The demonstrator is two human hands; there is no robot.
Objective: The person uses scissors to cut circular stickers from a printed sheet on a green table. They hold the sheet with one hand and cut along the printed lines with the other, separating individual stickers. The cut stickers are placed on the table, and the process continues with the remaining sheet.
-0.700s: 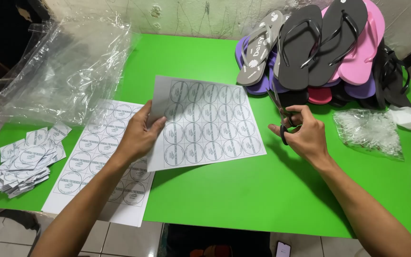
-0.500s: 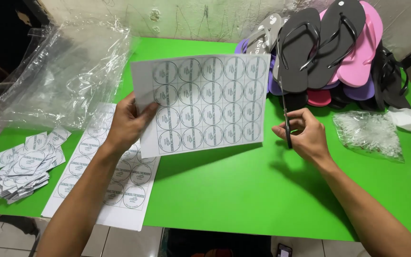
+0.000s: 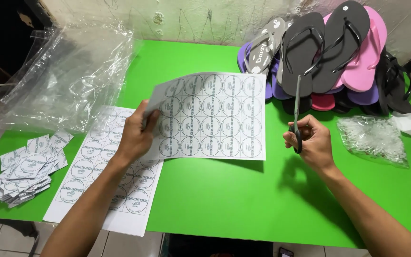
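Cut labels point(image 3: 27, 166) lie left of sheets point(image 3: 103, 171); sandals point(image 3: 324, 52) perhaps stacked behind-right.

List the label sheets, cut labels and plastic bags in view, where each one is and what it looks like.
Label sheet: held up by the left hand, white, grid of round labels.
Second sheet: flat on the green table, same pattern.
Cut labels: loose white pile, table's left edge.
Clear bags: crumpled, back left.
Small bag: beside the right hand, which holds scissors.

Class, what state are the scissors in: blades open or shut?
Shut. The scissors in the right hand point upward as one narrow strip, with no gap visible between the blades.
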